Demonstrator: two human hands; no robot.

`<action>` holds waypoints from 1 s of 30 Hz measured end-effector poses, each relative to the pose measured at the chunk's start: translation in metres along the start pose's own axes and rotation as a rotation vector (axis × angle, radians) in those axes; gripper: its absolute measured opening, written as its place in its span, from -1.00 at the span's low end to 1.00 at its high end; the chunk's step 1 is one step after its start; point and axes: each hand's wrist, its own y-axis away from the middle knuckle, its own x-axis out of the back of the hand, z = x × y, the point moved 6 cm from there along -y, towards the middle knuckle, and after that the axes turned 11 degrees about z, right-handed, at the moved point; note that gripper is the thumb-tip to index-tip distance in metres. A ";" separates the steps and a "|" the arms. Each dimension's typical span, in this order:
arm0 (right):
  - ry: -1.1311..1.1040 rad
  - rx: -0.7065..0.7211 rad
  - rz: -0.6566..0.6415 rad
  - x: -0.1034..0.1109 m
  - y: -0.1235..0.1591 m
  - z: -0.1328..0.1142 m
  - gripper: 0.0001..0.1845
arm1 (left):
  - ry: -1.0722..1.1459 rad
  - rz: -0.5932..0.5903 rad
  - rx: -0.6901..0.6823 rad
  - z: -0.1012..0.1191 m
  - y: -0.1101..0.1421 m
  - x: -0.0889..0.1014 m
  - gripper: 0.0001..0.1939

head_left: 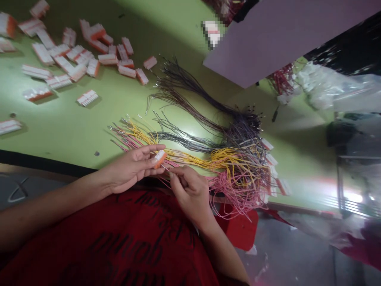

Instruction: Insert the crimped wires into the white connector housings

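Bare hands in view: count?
2: the left hand, holding an orange-and-white connector, and the right hand, beside it, pinching a thin wire. Neither is hidden.

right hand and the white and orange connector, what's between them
In the head view, a thin wire end, pinched by the right hand, points toward the connector; blur hides whether it touches.

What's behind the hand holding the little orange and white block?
Yellow wires and pink wires show on both sides of the left hand. What it covers can't be seen.
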 end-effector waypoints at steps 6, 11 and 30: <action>-0.035 -0.023 0.009 0.002 -0.002 -0.002 -0.80 | -0.099 0.003 -0.071 0.003 0.000 0.005 -0.76; -0.020 0.049 0.006 0.001 -0.001 -0.004 -0.83 | -0.087 -0.011 -0.085 0.004 0.002 0.008 -0.71; 0.311 0.422 -0.017 -0.007 0.007 -0.025 -0.77 | -0.275 -0.020 -0.066 0.003 -0.001 0.002 -0.65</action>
